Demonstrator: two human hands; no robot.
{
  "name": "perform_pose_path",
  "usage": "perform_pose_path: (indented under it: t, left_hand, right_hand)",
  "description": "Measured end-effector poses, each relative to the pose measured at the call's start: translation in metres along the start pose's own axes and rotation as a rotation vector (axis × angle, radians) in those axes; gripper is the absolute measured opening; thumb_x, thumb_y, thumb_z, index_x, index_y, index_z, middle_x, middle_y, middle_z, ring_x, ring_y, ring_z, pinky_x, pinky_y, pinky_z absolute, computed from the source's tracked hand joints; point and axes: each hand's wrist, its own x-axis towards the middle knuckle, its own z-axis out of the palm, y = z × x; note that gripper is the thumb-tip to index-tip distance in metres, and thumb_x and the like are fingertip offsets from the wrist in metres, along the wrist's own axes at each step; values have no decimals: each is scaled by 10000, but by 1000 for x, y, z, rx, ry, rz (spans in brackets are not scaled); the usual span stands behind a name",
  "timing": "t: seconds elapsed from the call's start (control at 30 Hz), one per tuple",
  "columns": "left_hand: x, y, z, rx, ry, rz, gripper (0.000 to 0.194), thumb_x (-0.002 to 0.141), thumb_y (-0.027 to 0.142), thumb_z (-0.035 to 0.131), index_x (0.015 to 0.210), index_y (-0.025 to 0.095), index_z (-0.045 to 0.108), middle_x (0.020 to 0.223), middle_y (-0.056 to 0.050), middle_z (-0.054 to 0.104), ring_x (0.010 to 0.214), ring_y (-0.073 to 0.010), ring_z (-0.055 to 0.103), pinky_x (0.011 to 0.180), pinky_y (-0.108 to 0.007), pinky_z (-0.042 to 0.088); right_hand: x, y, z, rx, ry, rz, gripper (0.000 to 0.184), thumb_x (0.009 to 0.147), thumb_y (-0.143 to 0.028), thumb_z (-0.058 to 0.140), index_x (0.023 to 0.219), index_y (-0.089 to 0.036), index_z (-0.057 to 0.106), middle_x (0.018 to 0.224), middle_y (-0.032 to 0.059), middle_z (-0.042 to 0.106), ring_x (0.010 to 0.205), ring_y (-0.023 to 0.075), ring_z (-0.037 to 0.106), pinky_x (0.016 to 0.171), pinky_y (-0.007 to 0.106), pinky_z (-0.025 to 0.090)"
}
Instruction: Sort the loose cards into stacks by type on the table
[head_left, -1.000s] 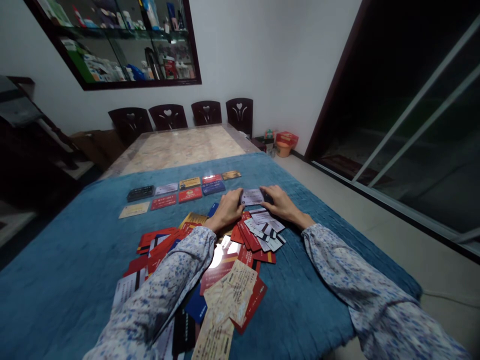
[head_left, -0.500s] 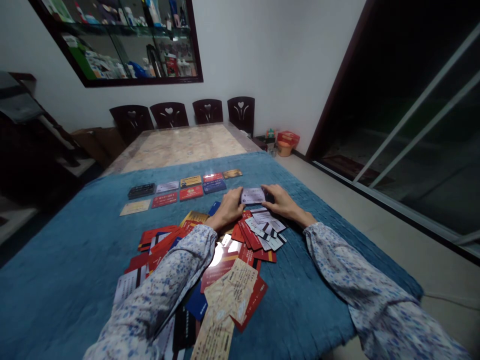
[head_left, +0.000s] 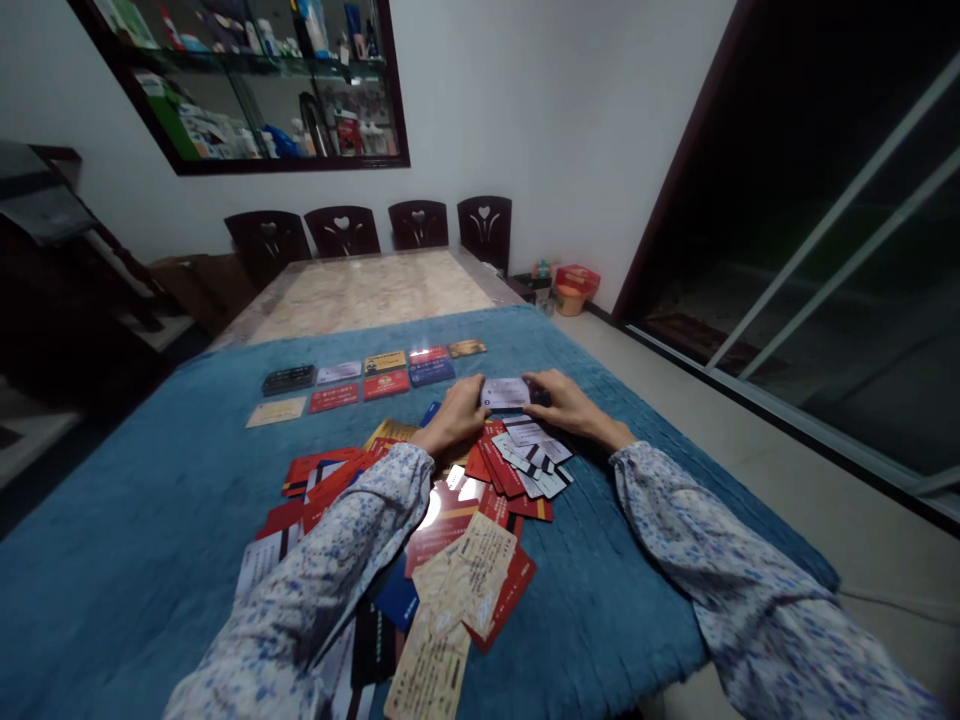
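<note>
Between my two hands is a pale lilac card (head_left: 505,392), perhaps several stacked together, facing up just above the loose pile. My left hand (head_left: 454,413) grips its left edge with fingers closed. On its right edge, my right hand (head_left: 568,402) is closed in the same way. Below my hands lie white striped cards (head_left: 536,445), fanned over red cards (head_left: 496,462). Nearer me, beige cards (head_left: 469,575) overlap a black card (head_left: 373,645) and a blue card (head_left: 397,596). My left forearm covers part of the pile.
Sorted card stacks lie in rows beyond the pile, among them a black stack (head_left: 289,380), a red stack (head_left: 386,384) and a blue stack (head_left: 432,372). A blue cloth (head_left: 150,480) covers the near part of the marble table (head_left: 367,285). Dark chairs (head_left: 342,232) line the far end.
The view has shifted very slightly. Both hands still hold the lilac card in nearly the same place, and the pile looks the same.
</note>
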Motion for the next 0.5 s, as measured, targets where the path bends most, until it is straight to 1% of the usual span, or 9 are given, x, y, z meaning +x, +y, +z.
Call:
perform_pose_path:
  t: [0.2, 0.37, 0.43, 0.5]
  left_hand:
    - [-1, -3, -9, -11, -23, 7, 297, 798, 128, 673, 1091, 162, 646, 1112, -113, 728, 1004, -270, 679, 909, -378, 542]
    - [-5, -13, -15, 26, -28, 30, 264, 799, 171, 685, 1061, 174, 656, 1062, -94, 707, 984, -263, 658, 903, -381, 534]
    - [-7, -18, -19, 39, -35, 33, 258, 806, 194, 693, 1060, 174, 651, 1052, -91, 690, 971, -255, 645, 905, -385, 531]
    - [-11, -22, -22, 54, -36, 27, 272, 808, 217, 706, 1070, 179, 642, 1069, -87, 668, 999, -256, 631, 934, -399, 522]
  right_hand:
    - [4, -9, -4, -35, -35, -3, 452, 840, -305, 737, 1266, -166, 681, 1045, 114, 748, 961, 277, 634, 866, 409, 491]
    - [11, -21, -11, -35, -90, -29, 361, 847, -318, 743, 1177, -174, 711, 1019, 100, 757, 912, 255, 639, 875, 402, 480]
    - [15, -26, -13, -31, -108, -30, 360, 845, -316, 749, 1171, -167, 713, 1011, 100, 755, 920, 255, 644, 874, 394, 477]
    - [18, -31, -14, -31, -121, -29, 367, 837, -308, 761, 1169, -160, 714, 1002, 101, 753, 931, 258, 648, 871, 388, 475]
